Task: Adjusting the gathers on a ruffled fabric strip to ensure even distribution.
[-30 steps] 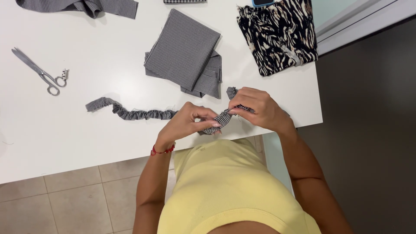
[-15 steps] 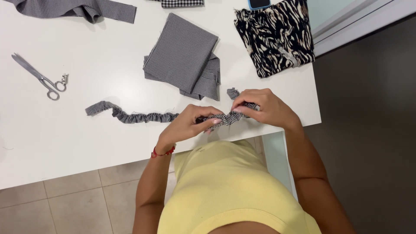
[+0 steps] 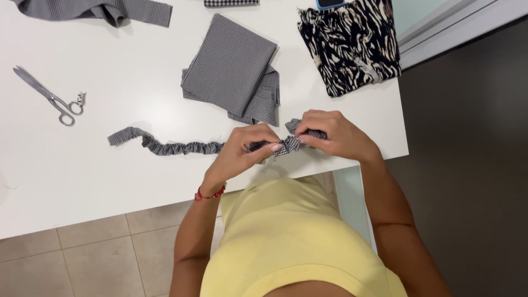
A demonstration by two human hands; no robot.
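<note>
A long, gathered strip of black-and-white checked fabric [image 3: 181, 147] lies across the white table [image 3: 110, 181]. My left hand [image 3: 245, 154] pinches the strip near its right end. Just to the right, my right hand [image 3: 333, 135] grips the end of the same strip, fingers curled over it. The bunched cloth shows between the two hands, close to the table's near edge. A red string bracelet sits on my left wrist.
Metal scissors [image 3: 52, 98] lie at the left. A folded stack of checked fabric [image 3: 234, 69] sits behind my hands. A black-and-cream zebra-print cloth [image 3: 352, 44] lies at the back right corner. More checked cloth [image 3: 93, 10] is at the far left edge.
Both hands have shifted slightly along the strip, working the gathered cloth between the fingers. The loose left part of the strip has barely moved.
</note>
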